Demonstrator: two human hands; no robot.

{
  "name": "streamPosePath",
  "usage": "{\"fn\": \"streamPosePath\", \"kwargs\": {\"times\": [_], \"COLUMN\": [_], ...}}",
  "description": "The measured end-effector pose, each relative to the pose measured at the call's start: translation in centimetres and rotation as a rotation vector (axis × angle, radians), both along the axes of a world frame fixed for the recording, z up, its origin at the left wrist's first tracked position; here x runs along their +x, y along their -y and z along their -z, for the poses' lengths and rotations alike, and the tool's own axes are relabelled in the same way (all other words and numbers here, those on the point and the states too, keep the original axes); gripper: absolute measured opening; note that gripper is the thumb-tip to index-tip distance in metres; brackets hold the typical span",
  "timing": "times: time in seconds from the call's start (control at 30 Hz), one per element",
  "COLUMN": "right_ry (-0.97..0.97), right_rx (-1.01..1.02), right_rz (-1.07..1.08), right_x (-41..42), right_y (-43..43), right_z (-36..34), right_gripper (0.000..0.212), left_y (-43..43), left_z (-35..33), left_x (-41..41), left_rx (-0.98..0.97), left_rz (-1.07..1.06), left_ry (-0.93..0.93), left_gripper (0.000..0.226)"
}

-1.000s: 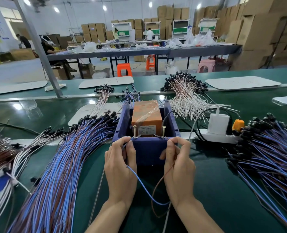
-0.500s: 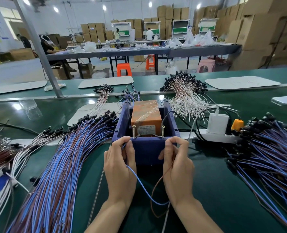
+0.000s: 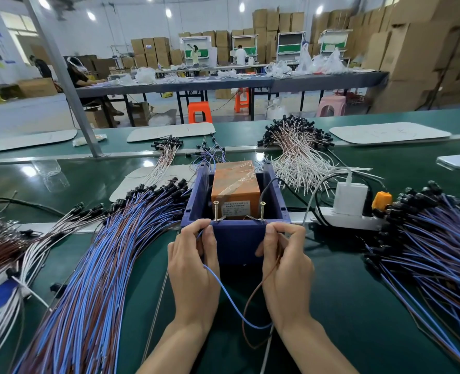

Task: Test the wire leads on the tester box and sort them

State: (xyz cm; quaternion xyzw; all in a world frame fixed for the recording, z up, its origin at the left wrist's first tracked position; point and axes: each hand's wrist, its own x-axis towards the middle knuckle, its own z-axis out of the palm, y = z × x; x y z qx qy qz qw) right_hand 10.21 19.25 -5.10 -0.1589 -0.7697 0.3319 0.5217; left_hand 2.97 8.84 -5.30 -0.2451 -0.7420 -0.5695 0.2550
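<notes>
Pinching one thin two-strand wire lead at both ends: blue strand between curled fingers of left hand, brown strand in curled right hand, at front rim of dark blue plastic tester box, beside two upright brass screws. Likely light, limp, kink-prone; best gripped near bare tips. Hidden behind fingertips: actual tip-to-screw contact.

Left hand pinches blue lead, right hand pinches brown lead, both at tester box near wall; wire bundles on both sides.

wire piles flank, seemingly, a bare belt lane.
</notes>
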Motion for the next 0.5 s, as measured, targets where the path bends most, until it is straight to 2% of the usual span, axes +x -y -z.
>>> {"fn": "streamPosePath", "kwargs": {"times": [0.5], "right_ry": [-0.017], "right_rx": [0.006], "right_rz": [-0.004], "right_x": [-0.15], "right_y": [-0.23], "right_z": [0.08], "right_gripper": [0.004], "left_y": [0.12], "left_z": [-0.15], "left_x": [0.04], "left_rx": [-0.017], "left_rz": [-0.011], "left_ry": [0.010], "left_gripper": [0.016]}}
